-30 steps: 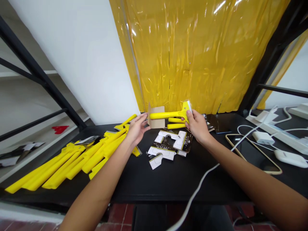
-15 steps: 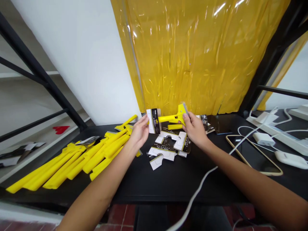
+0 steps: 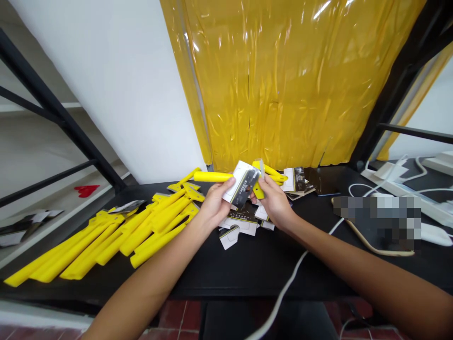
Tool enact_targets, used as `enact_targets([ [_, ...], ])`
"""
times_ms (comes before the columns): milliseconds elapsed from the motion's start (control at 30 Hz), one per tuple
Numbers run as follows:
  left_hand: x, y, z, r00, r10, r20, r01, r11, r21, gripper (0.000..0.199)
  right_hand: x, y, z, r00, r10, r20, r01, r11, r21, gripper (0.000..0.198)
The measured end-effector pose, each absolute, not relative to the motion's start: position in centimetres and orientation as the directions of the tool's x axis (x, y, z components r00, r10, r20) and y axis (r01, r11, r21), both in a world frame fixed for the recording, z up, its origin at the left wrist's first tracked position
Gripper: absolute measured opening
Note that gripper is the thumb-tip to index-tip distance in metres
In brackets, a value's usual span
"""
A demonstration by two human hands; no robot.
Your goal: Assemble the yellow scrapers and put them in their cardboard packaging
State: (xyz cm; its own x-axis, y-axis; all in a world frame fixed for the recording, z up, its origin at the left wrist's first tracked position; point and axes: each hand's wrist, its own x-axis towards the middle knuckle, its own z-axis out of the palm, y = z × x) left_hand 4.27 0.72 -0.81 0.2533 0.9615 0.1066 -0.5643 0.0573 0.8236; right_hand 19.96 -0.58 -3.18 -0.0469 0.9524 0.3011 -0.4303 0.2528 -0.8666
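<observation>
Over the black table, my left hand [image 3: 216, 204] pinches a black-and-white printed card [image 3: 243, 183] by its lower left side. A yellow scraper [image 3: 212, 176] runs behind or through this card, its handle sticking out on the left. My right hand [image 3: 276, 202] grips the scraper's head, fingers closed at the card's right edge. Whether the handle sits fully in the card's cutout is hidden. Below the hands lies a loose pile of similar cards [image 3: 244, 222], some with cutouts. Left of my left hand, several yellow scrapers [image 3: 152, 222] lie side by side.
More cards [image 3: 295, 180] and yellow handles lie behind my right hand. A white cable [image 3: 293, 281] crosses the table's front edge. At right are a power strip [image 3: 437, 208] and a partly blurred phone [image 3: 375, 245]. A yellow plastic curtain [image 3: 276, 94] hangs behind.
The card has moved along the scraper from the handle end toward the head, so the handle now sticks out to the left. My hands have come closer together.
</observation>
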Motion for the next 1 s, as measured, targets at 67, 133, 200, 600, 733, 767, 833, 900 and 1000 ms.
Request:
enact_targets([
  [67, 4.7, 0.3, -1.1, 0.274, 0.959, 0.078, -0.543, 0.087, 0.835, 0.038, 19.7, -0.5, -3.6, -0.037, 0.956, 0.291, -0.383, 0.255, -0.888, 0.025],
  [133, 4.9, 0.0, -1.3, 0.265, 0.962, 0.069, -0.542, 0.09, 0.835, 0.042, 19.8, -0.4, -3.9, -0.012, 0.955, 0.295, -0.323, 0.275, -0.905, 0.031],
  [200, 5.0, 0.0, -1.4, 0.255, 0.964, 0.071, -0.545, 0.083, 0.834, 0.047, 20.1, -0.2, -3.8, -0.028, 0.948, 0.318, -0.279, 0.298, -0.913, 0.038],
  [600, 4.5, 0.2, -1.2, 0.213, 0.971, 0.107, -0.48, 0.009, 0.877, 0.051, 21.5, -0.5, -1.9, -0.173, 0.941, 0.29, -0.248, 0.243, -0.938, 0.047],
  [733, 4.3, 0.4, -1.2, 0.187, 0.976, 0.116, -0.471, -0.014, 0.882, 0.052, 21.2, -0.4, -2.0, -0.033, 0.968, 0.249, -0.238, 0.234, -0.943, 0.048],
  [767, 4.2, 0.4, -1.3, 0.176, 0.977, 0.119, -0.479, -0.021, 0.878, 0.052, 21.2, -0.4, -1.9, 0.019, 0.965, 0.26, -0.236, 0.257, -0.937, 0.049],
  [833, 4.3, 0.4, -1.4, 0.171, 0.979, 0.113, -0.485, -0.016, 0.874, 0.051, 21.3, -0.3, -1.9, 0.057, 0.96, 0.275, -0.23, 0.281, -0.932, 0.046],
  [900, 4.4, 0.3, -1.6, 0.18, 0.979, 0.098, -0.472, -0.001, 0.882, 0.05, 21.3, -0.3, -2.0, -0.032, 0.97, 0.242, -0.246, 0.227, -0.942, 0.049],
  [1000, 4.7, 0.1, -1.7, 0.193, 0.977, 0.092, -0.434, 0.001, 0.901, 0.043, 21.3, -0.3, -2.4, -0.182, 0.972, 0.148, -0.269, 0.095, -0.958, 0.05],
])
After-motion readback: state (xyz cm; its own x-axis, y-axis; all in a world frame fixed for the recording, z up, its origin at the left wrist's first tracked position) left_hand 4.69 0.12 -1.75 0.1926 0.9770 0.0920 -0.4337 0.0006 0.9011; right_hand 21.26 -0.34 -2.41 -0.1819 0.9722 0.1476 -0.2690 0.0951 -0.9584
